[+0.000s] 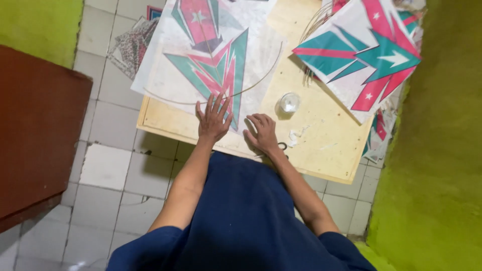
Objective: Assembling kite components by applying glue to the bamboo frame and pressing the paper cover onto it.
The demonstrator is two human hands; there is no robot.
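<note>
So, both hands are down flat on the white paper kite sheet with the teal and pink arrow print (211,60), which lies across the pale square wooden bench (321,135). The left hand (213,120) has its fingers spread wide open, pressing the sheet's near corner; the right hand (262,133) sits just beside it, fingers loosely curled, gripping nothing. A thin curved bamboo stick (261,80) already arcs across the sheet just beyond the left hand, so the bow looks placed. I can't tell if it's glued. A small clear round glue cup (289,102) stands on the bench right of the sheet, and a stack of finished kites (366,55) sits further right. The sheet overhangs the bench's left edge; bare bench near the cup leaves room.
</note>
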